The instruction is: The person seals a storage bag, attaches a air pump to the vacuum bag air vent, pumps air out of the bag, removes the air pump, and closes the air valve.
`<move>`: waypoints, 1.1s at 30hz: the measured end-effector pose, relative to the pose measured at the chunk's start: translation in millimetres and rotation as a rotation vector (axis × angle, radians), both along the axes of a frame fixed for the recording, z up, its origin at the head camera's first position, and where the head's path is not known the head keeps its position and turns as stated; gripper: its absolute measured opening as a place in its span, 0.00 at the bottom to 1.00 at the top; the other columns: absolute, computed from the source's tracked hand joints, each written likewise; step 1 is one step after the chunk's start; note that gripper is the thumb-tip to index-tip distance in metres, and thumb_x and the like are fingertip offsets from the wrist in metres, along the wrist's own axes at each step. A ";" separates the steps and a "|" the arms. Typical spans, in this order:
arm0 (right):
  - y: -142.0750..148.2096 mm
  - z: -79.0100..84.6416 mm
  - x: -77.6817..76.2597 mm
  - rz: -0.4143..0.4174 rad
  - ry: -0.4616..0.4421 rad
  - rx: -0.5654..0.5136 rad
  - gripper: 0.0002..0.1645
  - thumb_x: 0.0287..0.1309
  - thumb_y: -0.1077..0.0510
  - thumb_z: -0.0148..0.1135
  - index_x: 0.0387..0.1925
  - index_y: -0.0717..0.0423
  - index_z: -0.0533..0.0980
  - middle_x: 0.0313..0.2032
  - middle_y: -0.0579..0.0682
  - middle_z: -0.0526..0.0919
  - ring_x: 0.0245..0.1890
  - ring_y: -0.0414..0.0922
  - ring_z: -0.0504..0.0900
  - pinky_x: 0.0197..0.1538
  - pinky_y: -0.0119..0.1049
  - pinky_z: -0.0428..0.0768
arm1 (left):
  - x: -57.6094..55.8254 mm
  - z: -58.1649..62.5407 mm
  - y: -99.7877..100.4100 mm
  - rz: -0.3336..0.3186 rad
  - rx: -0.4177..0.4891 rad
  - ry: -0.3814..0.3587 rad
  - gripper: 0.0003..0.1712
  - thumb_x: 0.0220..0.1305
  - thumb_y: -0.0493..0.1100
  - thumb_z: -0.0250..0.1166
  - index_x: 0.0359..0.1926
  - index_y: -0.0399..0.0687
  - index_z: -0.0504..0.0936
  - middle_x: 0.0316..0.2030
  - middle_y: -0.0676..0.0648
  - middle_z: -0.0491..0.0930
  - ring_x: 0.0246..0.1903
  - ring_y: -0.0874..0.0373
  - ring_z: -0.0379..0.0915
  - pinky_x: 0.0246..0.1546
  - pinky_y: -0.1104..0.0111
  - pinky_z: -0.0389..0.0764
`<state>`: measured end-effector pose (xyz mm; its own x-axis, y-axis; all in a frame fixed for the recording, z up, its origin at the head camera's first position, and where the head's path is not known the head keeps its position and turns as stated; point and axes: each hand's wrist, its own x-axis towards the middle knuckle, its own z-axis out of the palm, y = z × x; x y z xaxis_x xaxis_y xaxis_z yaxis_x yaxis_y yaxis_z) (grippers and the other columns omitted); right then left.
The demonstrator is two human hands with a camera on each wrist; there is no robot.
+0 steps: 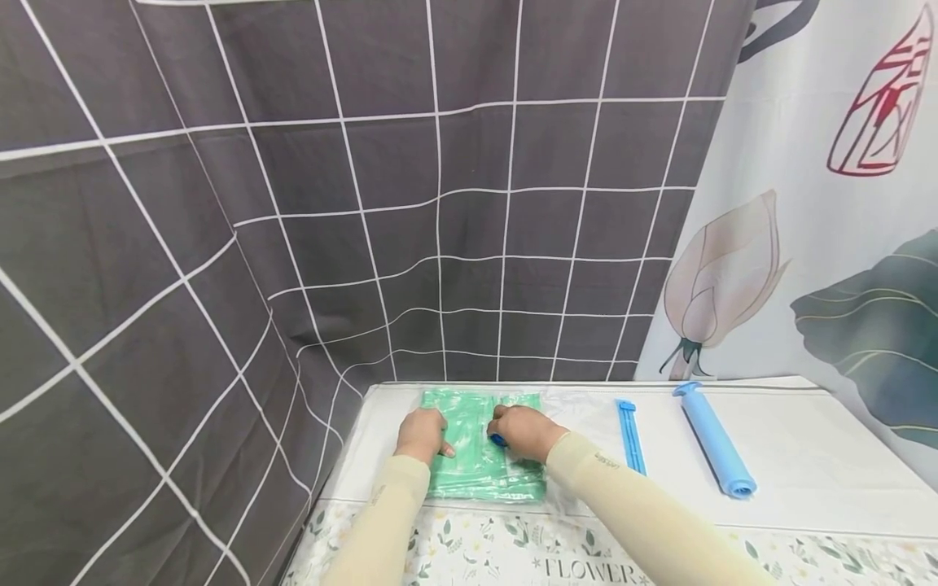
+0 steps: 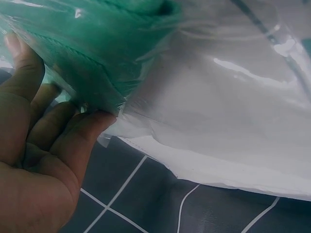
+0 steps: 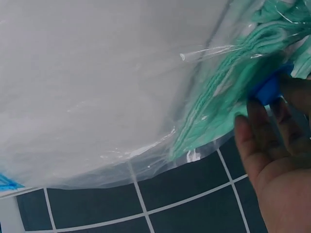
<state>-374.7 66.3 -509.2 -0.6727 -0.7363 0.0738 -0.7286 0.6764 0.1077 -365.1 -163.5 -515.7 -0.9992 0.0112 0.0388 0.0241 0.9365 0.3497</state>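
A clear plastic bag [image 1: 567,407] lies flat with folded green cloth [image 1: 469,468] inside it. At the bag's left part, my left hand [image 1: 421,435] grips its edge. The left wrist view shows the thumb on top of the plastic over the green cloth [image 2: 92,53], the fingers curled along the edge. My right hand [image 1: 529,431] is over the right side of the cloth and pinches a round blue valve cap [image 3: 269,90] on the bag. The fingers partly hide the cap.
To the right lie a flat blue plastic strip [image 1: 630,435] and a light blue hand pump [image 1: 718,443]. They rest on a white table cover [image 1: 806,456] with a floral front edge. A dark grid-patterned curtain [image 1: 469,228] hangs behind and at the left.
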 end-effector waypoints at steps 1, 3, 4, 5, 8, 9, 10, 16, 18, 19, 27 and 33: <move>-0.2 0.8 0.0 -0.002 -0.008 0.001 0.24 0.56 0.58 0.90 0.54 0.50 0.91 0.50 0.50 0.90 0.47 0.47 0.93 0.57 0.38 0.94 | 0.0 -0.1 -0.4 0.003 0.004 -0.002 0.38 0.39 0.49 0.87 0.55 0.39 0.95 0.58 0.37 0.94 0.63 0.36 0.89 0.72 0.46 0.88; -1.0 1.9 -0.1 -0.014 -0.026 -0.004 0.24 0.56 0.58 0.90 0.54 0.52 0.91 0.50 0.51 0.90 0.48 0.48 0.93 0.58 0.38 0.94 | 0.0 -0.7 -1.6 0.005 0.007 -0.001 0.38 0.39 0.49 0.87 0.55 0.39 0.95 0.58 0.37 0.94 0.64 0.36 0.89 0.72 0.45 0.87; -1.0 2.5 0.2 -0.020 -0.030 -0.010 0.24 0.57 0.57 0.90 0.54 0.53 0.91 0.50 0.52 0.90 0.48 0.48 0.93 0.58 0.38 0.94 | -0.4 -1.1 -1.7 0.003 0.007 0.000 0.38 0.39 0.49 0.87 0.55 0.39 0.95 0.58 0.37 0.94 0.64 0.36 0.89 0.72 0.45 0.87; -1.1 2.6 0.3 -0.023 -0.027 -0.011 0.24 0.57 0.58 0.90 0.54 0.53 0.90 0.49 0.52 0.90 0.47 0.49 0.93 0.58 0.38 0.94 | -0.6 -1.3 -1.9 0.002 0.008 -0.002 0.38 0.40 0.49 0.87 0.55 0.39 0.95 0.58 0.37 0.94 0.64 0.36 0.89 0.72 0.45 0.87; -1.7 1.5 0.7 -0.029 -0.006 -0.008 0.24 0.57 0.57 0.90 0.54 0.54 0.90 0.47 0.52 0.90 0.46 0.49 0.94 0.56 0.37 0.94 | -0.7 -1.0 -2.2 0.001 0.009 -0.001 0.38 0.39 0.50 0.87 0.56 0.39 0.94 0.59 0.37 0.94 0.65 0.35 0.88 0.73 0.45 0.86; -1.9 1.0 1.0 -0.032 0.004 -0.009 0.24 0.57 0.57 0.90 0.53 0.55 0.90 0.46 0.52 0.90 0.46 0.49 0.94 0.55 0.37 0.94 | -1.0 -1.0 -2.1 0.000 0.007 -0.001 0.38 0.40 0.49 0.87 0.56 0.39 0.94 0.59 0.38 0.94 0.65 0.35 0.88 0.73 0.45 0.86; -2.2 -0.1 1.5 -0.036 0.015 -0.005 0.24 0.58 0.57 0.90 0.54 0.55 0.90 0.46 0.52 0.90 0.45 0.49 0.94 0.55 0.37 0.95 | -1.0 -1.3 -2.1 -0.001 0.004 -0.004 0.38 0.40 0.50 0.87 0.56 0.39 0.94 0.59 0.38 0.94 0.65 0.35 0.88 0.73 0.45 0.86; -4.9 -10.7 1.5 -0.074 0.076 -0.006 0.23 0.58 0.59 0.89 0.53 0.59 0.88 0.44 0.55 0.89 0.43 0.49 0.92 0.52 0.38 0.95 | -0.3 -0.9 -1.6 0.010 0.014 -0.019 0.39 0.40 0.50 0.87 0.57 0.40 0.94 0.60 0.37 0.93 0.65 0.35 0.88 0.74 0.45 0.86; -6.8 -11.5 1.9 -0.085 0.081 -0.008 0.23 0.57 0.61 0.88 0.52 0.61 0.87 0.44 0.56 0.88 0.42 0.50 0.91 0.52 0.40 0.95 | 0.7 0.7 -1.4 0.010 0.020 -0.014 0.39 0.40 0.49 0.87 0.57 0.39 0.94 0.59 0.37 0.93 0.64 0.35 0.89 0.73 0.45 0.87; -7.3 -11.5 1.5 -0.086 0.083 -0.008 0.23 0.57 0.62 0.87 0.52 0.62 0.87 0.44 0.56 0.88 0.42 0.50 0.91 0.52 0.40 0.95 | 1.1 1.8 -1.3 0.008 0.020 -0.011 0.38 0.40 0.49 0.87 0.56 0.39 0.94 0.58 0.37 0.94 0.64 0.35 0.89 0.72 0.45 0.87; -0.9 -2.6 -0.9 -0.009 0.098 0.060 0.19 0.64 0.59 0.85 0.54 0.52 0.88 0.47 0.50 0.90 0.46 0.47 0.94 0.53 0.35 0.95 | 2.9 2.3 -2.6 0.012 0.028 -0.022 0.38 0.42 0.49 0.87 0.57 0.39 0.94 0.59 0.37 0.93 0.65 0.35 0.88 0.74 0.45 0.86; 4.3 -16.0 -9.4 0.037 0.117 0.035 0.22 0.64 0.53 0.86 0.55 0.54 0.87 0.47 0.51 0.90 0.46 0.47 0.93 0.55 0.36 0.94 | 1.6 0.9 -1.8 0.001 0.020 -0.008 0.38 0.41 0.49 0.87 0.56 0.39 0.94 0.58 0.37 0.94 0.64 0.35 0.89 0.73 0.45 0.87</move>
<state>-384.1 70.7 -525.2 -0.6337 -0.7636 0.1239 -0.7337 0.6440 0.2169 -363.5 -165.3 -514.8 -0.9995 0.0097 0.0308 0.0203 0.9295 0.3683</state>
